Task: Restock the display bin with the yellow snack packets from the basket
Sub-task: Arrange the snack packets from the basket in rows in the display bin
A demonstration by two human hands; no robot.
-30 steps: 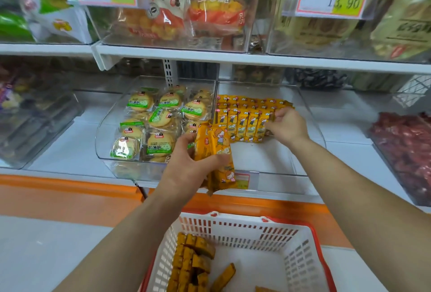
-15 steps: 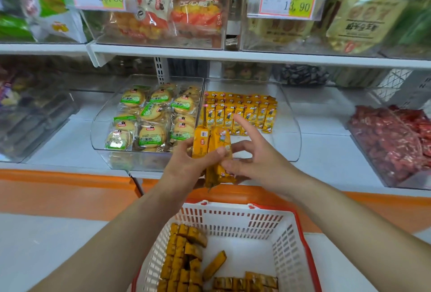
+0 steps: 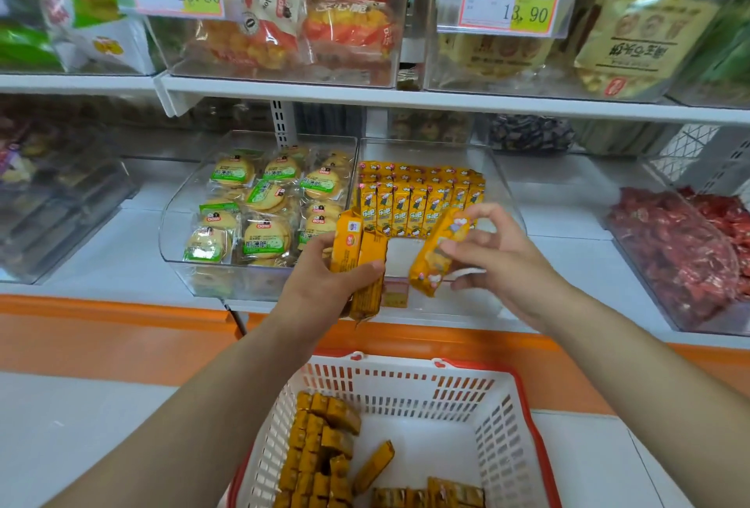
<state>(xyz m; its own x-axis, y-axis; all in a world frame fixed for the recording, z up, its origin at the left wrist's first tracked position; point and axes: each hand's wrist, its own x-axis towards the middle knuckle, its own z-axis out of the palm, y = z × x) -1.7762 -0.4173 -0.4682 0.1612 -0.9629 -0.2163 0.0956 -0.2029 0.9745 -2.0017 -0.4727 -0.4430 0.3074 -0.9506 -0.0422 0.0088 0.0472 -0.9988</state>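
My left hand (image 3: 324, 284) grips a small bunch of yellow snack packets (image 3: 359, 264) upright in front of the clear display bin (image 3: 503, 191). My right hand (image 3: 495, 260) pinches one yellow packet (image 3: 436, 260), tilted, just right of that bunch and apart from it. Rows of the same yellow packets (image 3: 418, 199) stand at the back of the bin. Below, the white basket with a red rim (image 3: 503, 422) holds several more yellow packets (image 3: 320, 455).
A clear bin of green-labelled round biscuits (image 3: 259, 207) adjoins the display bin on the left. A bin of red-wrapped sweets (image 3: 686, 247) stands to the right. The upper shelf (image 3: 365, 95) carries bins with price tags. An orange ledge (image 3: 113, 329) runs below.
My right hand drew back from the bin's rows to the bunch in my left hand, took one packet from it, and moved it off to the right.
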